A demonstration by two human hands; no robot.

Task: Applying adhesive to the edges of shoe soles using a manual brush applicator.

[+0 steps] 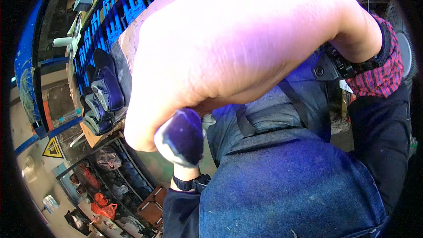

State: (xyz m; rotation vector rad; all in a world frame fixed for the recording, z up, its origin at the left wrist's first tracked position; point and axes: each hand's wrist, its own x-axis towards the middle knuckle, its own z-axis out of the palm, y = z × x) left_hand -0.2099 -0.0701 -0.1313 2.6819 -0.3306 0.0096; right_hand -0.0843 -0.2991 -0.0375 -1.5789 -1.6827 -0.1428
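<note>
Very near the camera, my right hand [163,83] fills the upper middle, pale with glare, its arm coming from a red plaid cuff [374,72] at the right. It bends down at the left with curled knuckles; its fingertips and anything in them are hidden. Just below shows the rounded dark end of a shoe [183,136] with a whitish edge. My left hand [187,172] comes up from below, a black watch [191,183] on its wrist. Its fingers are hidden behind the shoe, which rests against it in its hold.
Several dark shoes [103,90] stand at the edge of a bench with blue bars [99,28] on the left. Lower left, a shelf [132,167] holds plastic bags [103,206]. A blue denim apron [282,185] covers my lap. A round fan-like thing [405,55] is at far right.
</note>
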